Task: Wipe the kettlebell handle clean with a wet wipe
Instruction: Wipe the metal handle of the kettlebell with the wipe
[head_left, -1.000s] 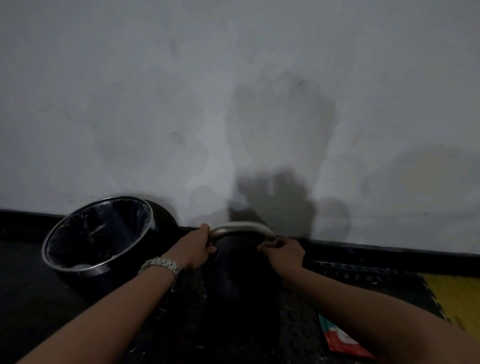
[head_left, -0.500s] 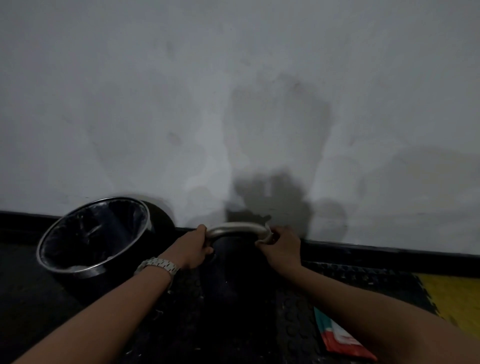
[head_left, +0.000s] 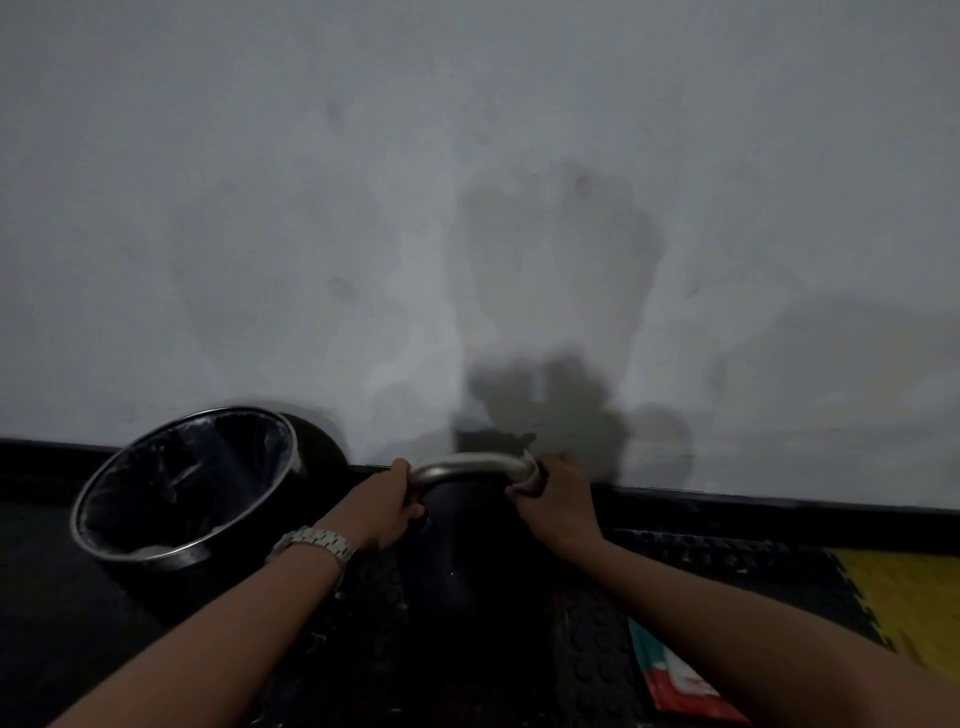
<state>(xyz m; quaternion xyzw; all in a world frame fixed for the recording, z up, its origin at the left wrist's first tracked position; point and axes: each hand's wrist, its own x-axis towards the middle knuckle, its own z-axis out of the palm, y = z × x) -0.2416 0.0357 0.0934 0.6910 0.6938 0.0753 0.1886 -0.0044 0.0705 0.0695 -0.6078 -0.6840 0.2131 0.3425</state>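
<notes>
A black kettlebell stands on the dark floor mat by the wall, its curved metal handle on top. My left hand, with a metal watch at the wrist, grips the handle's left end. My right hand is closed around the right end, pressing a pale wet wipe against the metal; only a small edge of the wipe shows between fingers and handle. The kettlebell's body is hard to make out in the dim light.
A round black bin with a shiny rim and a plastic liner stands at the left, against the wall. A red, white and teal wipe packet lies on the studded mat under my right forearm. A yellow mat tile lies at the right.
My right hand with the wipe has slid up around the handle's right bend. The left hand has kept its grip. The view has shifted slightly.
</notes>
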